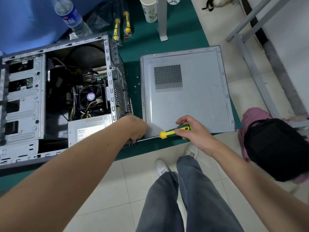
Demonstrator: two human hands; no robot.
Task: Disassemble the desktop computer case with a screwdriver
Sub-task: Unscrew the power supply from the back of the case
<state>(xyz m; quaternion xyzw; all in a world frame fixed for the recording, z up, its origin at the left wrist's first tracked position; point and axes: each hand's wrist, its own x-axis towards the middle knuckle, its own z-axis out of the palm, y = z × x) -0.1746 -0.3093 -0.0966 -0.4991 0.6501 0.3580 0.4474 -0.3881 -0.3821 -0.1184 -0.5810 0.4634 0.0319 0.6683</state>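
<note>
While the open computer case (56, 97) lies on its side on the green mat (167, 39), bare grey steel, its flat perforated side panel (187, 91) rests alongside. Right hand (192, 129) pinches the yellow-green screwdriver (173, 132); left hand (135, 128) at the case's rear corner, fingers hidden, grip unclear.

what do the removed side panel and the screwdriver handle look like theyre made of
Side panel: looks like thin sheet metal, bare matte grey, with folded edges, a punched vent grid and faint scuffs. Screwdriver handle: probably moulded plastic or rubbery grip, glossy yellow and dark green; its shaft looks like bright steel.
</note>
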